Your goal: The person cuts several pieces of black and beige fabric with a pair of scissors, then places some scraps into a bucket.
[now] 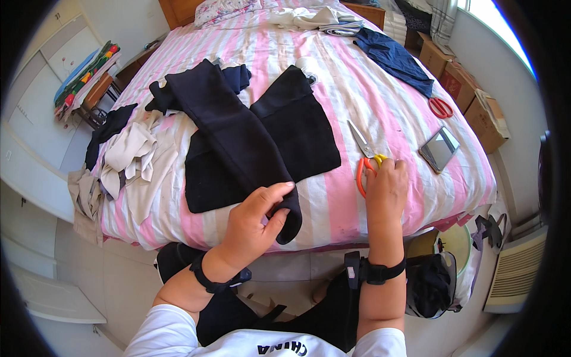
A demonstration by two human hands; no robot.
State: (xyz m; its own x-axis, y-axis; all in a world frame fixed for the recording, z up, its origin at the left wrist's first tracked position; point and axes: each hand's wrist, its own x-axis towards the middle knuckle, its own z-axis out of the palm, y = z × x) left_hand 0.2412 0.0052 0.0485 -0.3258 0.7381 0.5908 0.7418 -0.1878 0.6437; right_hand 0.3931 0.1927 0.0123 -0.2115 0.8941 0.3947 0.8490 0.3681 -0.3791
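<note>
My left hand pinches the near end of a long folded piece of black fabric between thumb and fingers. This piece lies slantwise across a wider, flat piece of black fabric on the bed. To the right, my right hand has its fingers curled on the handles of a pair of scissors. The blades lie on the sheet and point away from me. One orange handle loop shows; a yellow handle part is partly hidden under my fingers.
On the striped bed lie beige cloth scraps, a white thread spool, a smartphone, red scissor handles and dark blue cloth. Cardboard boxes stand beyond the right edge. A bag with black cloth sits below.
</note>
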